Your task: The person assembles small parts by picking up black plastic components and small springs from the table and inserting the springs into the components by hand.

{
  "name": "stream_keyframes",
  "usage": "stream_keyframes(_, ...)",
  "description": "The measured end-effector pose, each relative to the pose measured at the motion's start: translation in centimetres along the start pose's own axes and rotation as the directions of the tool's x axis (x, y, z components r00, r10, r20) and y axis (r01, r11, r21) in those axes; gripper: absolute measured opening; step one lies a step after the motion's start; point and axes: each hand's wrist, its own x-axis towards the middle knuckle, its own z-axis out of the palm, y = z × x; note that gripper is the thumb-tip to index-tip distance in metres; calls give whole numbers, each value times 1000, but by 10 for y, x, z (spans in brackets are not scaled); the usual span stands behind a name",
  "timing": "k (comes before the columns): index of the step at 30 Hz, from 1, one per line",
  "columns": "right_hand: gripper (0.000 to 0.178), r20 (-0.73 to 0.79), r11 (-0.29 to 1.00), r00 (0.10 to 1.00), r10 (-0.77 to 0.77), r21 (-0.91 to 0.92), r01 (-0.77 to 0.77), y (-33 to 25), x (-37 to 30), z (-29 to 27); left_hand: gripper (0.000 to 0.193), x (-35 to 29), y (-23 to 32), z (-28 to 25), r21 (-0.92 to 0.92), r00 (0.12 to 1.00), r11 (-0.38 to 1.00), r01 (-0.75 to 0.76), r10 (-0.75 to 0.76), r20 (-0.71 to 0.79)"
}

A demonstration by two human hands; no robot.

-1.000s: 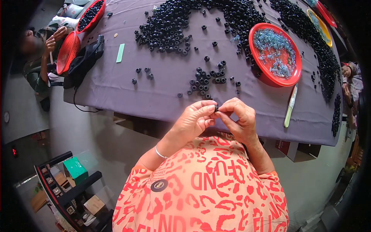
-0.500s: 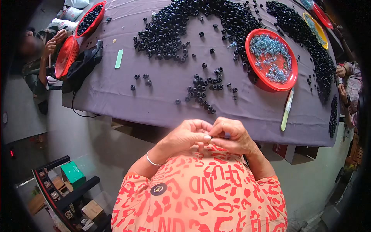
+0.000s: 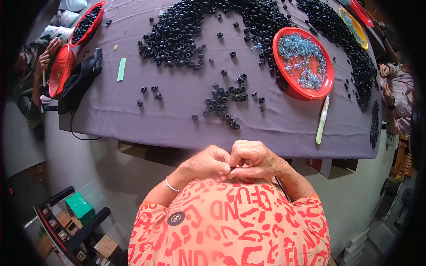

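Note:
In front of my chest, below the table's near edge, my left hand (image 3: 207, 161) and my right hand (image 3: 256, 160) meet at the fingertips. Both are closed in a pinch on a small black part (image 3: 232, 168), mostly hidden by the fingers. Just beyond them on the cloth lies a loose cluster of small black ring-shaped parts (image 3: 218, 100), some showing a round hole. A large heap of similar parts (image 3: 177, 33) spreads across the far middle.
Right of centre stands a red tray (image 3: 329, 84) of clear bluish small pieces, with a green-handled knife (image 3: 320, 126) beside it. A green strip (image 3: 121, 69) and a black bag (image 3: 80, 84) lie left. Other people sit at both sides. A long black pile (image 3: 350, 48) runs down the right.
The view has shifted, so the table's contents appear further left and slightly higher. My hands remain together, a little lower in the picture, with the right fingers curled more.

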Motion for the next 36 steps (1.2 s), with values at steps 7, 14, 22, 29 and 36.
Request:
stream_keyframes(7, 17, -198, 995, 977, 84, -37, -93, -9, 3, -16, 10, 4, 8, 13, -98, 994, 989, -111, 111, -6)
stream_keyframes(14, 15, -737, 658, 665, -123, -562, -501, 43, -13, -36, 14, 6, 24, 10, -315, 959, 912, -264, 211, -191)
stream_keyframes(22, 18, -556, 320, 797, -237, -819, -477, 44, -5, -31, 10, 8, 32, 11, -251, 944, 921, -296, 241, -227)
stream_keyframes(29, 12, -615, 944, 720, 322, 270, -191, 12, -13, -27, 11, 7, 33, 13, -226, 945, 922, -316, 285, -158)
stream_keyframes(36, 16, -477, 755, 823, 308, 649, 94, -1, -18, -13, 13, 5, 36, 33, -235, 952, 926, -295, 266, -149)
